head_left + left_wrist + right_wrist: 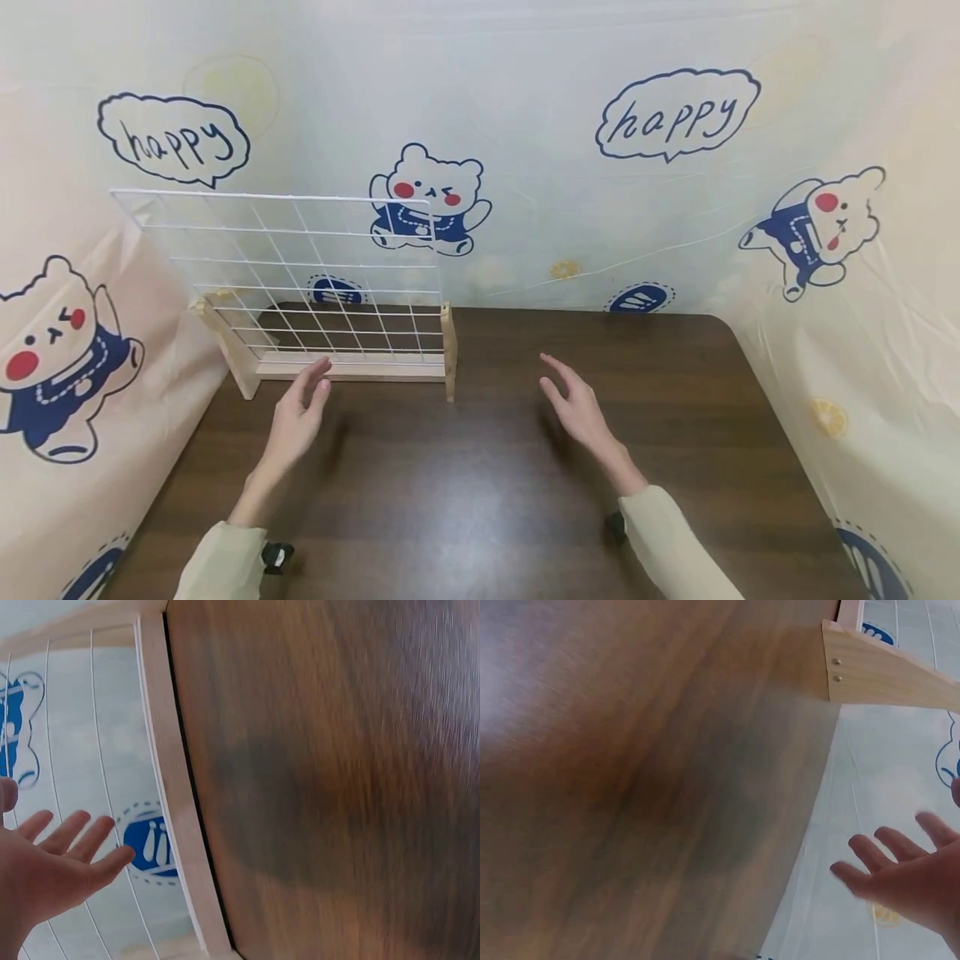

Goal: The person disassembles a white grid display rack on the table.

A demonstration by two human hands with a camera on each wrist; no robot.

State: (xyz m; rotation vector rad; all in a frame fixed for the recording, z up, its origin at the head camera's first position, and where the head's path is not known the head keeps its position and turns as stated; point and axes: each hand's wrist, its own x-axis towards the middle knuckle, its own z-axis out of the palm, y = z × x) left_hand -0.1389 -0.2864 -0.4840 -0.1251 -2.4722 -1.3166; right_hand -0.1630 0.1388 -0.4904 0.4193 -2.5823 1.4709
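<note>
A white wire grid rack (352,312) with light wooden side supports and a wooden base bar (360,367) stands at the back left of the table. My left hand (297,419) hovers in front of that bar with relaxed fingers and holds nothing. In the left wrist view the left hand (56,874) overlaps the rack's wires, fingers spread. My right hand (579,410) is held over the table, right of the rack, its fingers extended and nothing in it. The right wrist view shows the right hand (907,877) apart from the rack's wooden side support (885,671).
The dark brown wooden table (480,492) has a rounded far right corner. Pale cloth (540,242) printed with bears and "happy" bubbles hangs behind it and along both sides. Dark wrist devices (277,557) sit at both sleeve cuffs.
</note>
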